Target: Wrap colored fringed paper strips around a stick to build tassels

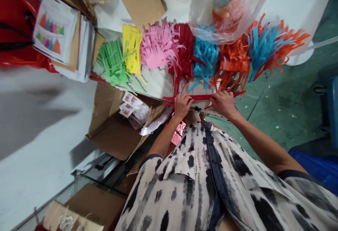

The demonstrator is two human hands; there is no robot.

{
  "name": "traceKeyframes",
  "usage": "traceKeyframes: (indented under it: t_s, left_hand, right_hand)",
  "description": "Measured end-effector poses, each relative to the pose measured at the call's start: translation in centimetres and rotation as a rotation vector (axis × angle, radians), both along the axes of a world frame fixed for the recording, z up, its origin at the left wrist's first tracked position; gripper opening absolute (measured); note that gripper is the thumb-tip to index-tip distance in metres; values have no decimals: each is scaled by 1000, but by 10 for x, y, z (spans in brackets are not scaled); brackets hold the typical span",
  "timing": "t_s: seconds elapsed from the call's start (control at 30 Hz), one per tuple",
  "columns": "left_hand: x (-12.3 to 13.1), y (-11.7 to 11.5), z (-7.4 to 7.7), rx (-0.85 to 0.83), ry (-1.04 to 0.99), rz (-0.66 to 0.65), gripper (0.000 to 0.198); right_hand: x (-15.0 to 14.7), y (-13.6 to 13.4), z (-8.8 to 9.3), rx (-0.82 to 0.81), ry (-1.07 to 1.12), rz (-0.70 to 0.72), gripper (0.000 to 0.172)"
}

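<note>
Between my two hands a red paper tassel strip (201,97) is stretched sideways at the table's near edge, its fringed ends sticking out past both fists. My left hand (182,105) is closed round its left part. The fingers of my right hand (223,102) are closed on the right part. Just beyond lie fringed paper bundles in a row: green (113,62), yellow (132,48), pink (157,53), dark red (184,50), blue (205,58) and orange (233,60). Farther right, a light blue bundle (260,50) rests over more orange fringe.
An open cardboard box (105,129) with printed cards (129,105) stands left of my body. Printed packs (56,30) are stacked at the far left beside a red bag (16,16). A clear plastic bag (200,13) and a brown card sheet (141,0) lie behind the bundles.
</note>
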State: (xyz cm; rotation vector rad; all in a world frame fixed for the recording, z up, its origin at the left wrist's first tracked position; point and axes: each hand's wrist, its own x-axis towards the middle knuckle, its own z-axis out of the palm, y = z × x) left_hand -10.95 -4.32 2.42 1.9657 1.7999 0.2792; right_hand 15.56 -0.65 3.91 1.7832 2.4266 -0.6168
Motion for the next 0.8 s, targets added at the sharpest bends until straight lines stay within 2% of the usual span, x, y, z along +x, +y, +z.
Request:
traceKeyframes:
  t_s: [0.23,0.53,0.7,0.73,0.8]
  left_hand:
    - [6,5,-7,12,80,73,24]
    - [7,13,-13,55,151,28,24]
    - [6,7,-12,103,152,39,30]
    - [8,4,-11,135,136,12,33]
    - [14,-5,-10,178,80,-141,42]
  right_hand:
    - [-11,0,2,-41,-72,-80,40]
    - [-20,7,7,-73,-99,-71,42]
    - [-22,5,7,-38,-85,-63,42]
    - [-22,5,6,-27,-83,-60,42]
    - [-22,5,3,-7,-76,-58,41]
